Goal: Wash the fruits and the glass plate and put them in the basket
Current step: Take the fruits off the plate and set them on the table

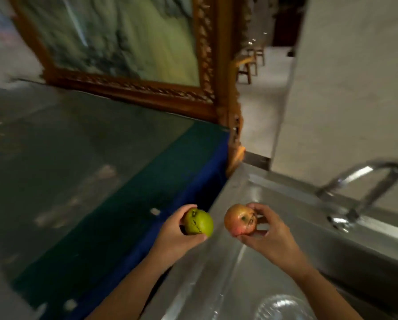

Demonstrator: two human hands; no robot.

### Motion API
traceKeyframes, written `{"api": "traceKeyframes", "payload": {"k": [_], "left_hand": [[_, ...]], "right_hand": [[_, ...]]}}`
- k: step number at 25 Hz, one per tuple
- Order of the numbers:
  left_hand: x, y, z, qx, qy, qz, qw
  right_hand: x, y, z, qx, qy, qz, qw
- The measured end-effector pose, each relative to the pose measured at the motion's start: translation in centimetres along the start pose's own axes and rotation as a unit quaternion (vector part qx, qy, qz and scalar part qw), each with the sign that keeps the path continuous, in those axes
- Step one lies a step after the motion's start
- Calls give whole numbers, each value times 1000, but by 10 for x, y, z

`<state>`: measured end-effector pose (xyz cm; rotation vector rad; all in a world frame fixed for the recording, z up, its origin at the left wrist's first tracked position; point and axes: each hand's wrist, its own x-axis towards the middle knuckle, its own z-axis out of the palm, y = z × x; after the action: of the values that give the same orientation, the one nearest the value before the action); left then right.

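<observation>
- Steel sink top (pixel 228 262) fills the lower right of the view, with a dark glass-covered desk (pixel 78 169) edged in blue on the far side of the left hand and a carved wooden frame (pixel 133 88) standing at its back.
- Left hand (pixel 172 236) is curled round a green fruit (pixel 199 222), thumb under it and fingers over the top; it hangs over the seam between desk and sink.
- Right hand (pixel 269 234) grips a red fruit (pixel 240 219) from the side, fingertips on its top and bottom; the fruit sits just to the left of this hand.
- Both fruits are side by side, close but apart, neither touching the steel.
- Curved tap (pixel 364 188) stands beyond and to the right of the right hand, its spout arching toward the basin; the right hand is the nearer one, the left well apart from it.
- Glass plate (pixel 283 307) lies on the steel below the right forearm, nearer the person than either hand.
- No water is seen running, and no basket is in view.
- Judging by this, the washing turns on carrying both fruits rightward under the spout, red one first.
</observation>
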<state>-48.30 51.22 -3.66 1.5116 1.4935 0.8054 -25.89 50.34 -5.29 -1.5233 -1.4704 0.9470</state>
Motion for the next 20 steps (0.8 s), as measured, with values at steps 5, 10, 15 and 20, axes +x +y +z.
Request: {"api": "traceKeyframes", "payload": {"k": [5, 10, 15, 20], "left_hand": [[4, -24, -147, 54, 130, -25, 990], [36, -85, -223, 107, 183, -61, 975], [72, -139, -233, 89, 195, -92, 973], [71, -169, -227, -25, 186, -123, 975]], "right_hand": [[62, -98, 127, -3, -72, -45, 996], [112, -121, 242, -68, -111, -53, 990], [142, -98, 300, -138, -127, -26, 982], [141, -83, 308, -125, -138, -35, 982]]}}
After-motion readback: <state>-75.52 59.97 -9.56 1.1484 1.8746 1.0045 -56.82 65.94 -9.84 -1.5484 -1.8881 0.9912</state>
